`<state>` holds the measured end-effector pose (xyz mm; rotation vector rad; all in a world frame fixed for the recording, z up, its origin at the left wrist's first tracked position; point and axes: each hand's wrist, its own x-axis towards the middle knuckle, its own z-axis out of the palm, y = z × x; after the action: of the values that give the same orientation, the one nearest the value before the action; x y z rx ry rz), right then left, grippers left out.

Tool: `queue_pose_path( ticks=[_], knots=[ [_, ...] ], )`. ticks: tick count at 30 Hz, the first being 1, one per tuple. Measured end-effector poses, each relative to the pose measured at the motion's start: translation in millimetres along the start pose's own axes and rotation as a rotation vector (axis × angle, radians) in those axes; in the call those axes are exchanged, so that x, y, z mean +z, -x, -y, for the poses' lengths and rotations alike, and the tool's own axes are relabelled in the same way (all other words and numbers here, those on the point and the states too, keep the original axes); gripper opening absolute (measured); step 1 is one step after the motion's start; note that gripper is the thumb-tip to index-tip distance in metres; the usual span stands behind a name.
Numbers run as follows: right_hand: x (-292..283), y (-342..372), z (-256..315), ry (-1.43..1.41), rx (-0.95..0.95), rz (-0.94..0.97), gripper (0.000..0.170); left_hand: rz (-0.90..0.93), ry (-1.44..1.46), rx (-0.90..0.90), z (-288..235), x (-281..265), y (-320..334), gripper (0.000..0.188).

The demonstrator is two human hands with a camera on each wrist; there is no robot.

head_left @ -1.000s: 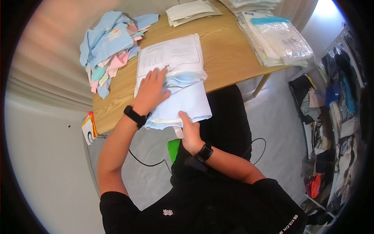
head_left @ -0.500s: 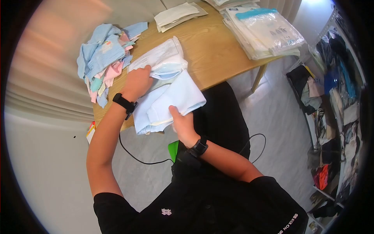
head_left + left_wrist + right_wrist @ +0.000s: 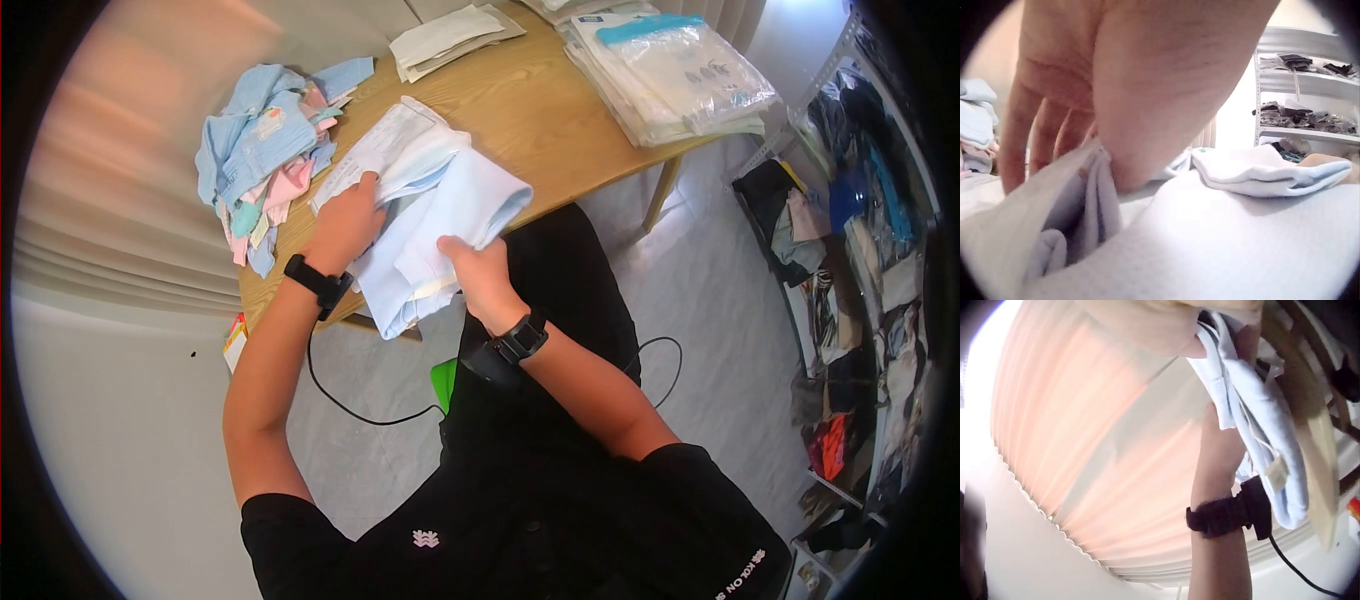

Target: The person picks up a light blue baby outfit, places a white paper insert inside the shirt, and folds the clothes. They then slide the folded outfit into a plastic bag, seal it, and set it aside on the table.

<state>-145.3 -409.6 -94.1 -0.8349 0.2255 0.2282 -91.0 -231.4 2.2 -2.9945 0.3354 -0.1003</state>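
A folded light blue garment hangs over the table's front edge, partly inside a white printed plastic bag. My right hand grips the garment's near end, thumb on top and fingers beneath. At the bag's left side, my left hand pinches the edge of the bag's mouth. The left wrist view shows the thumb of that hand close against the edge, the other fingers beyond the bag film. Folded cloth layers and a small tag show in the right wrist view.
A heap of blue and pink clothes lies at the left of the wooden table. White flat packets are at the back, clear plastic bags at the right. Shelves with clothes stand on the right; a black cable hangs below.
My left hand has gone from lying spread over the bag to pinching its mouth. The bag and garment have turned and shifted left, and my right hand has lifted the garment's near end.
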Motion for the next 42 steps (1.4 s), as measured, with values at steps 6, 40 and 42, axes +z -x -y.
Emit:
queue_pose_path(
  ticks=[6,40,42],
  knots=[
    [4.7,1.8,10.9,0.020,-0.101,0.030,0.039,0.065,0.020,-0.040,11.7,10.2,19.1,0.031],
    [-8.8,0.8,-6.7,0.039,0.173,0.073,0.049,-0.212,0.007,-0.071,0.6,31.8,19.3,0.016],
    [-10.2,1.8,-5.1,0.031,0.157,0.100,0.049,-0.216,0.006,-0.060,-0.5,31.1,19.3,0.016]
  ],
)
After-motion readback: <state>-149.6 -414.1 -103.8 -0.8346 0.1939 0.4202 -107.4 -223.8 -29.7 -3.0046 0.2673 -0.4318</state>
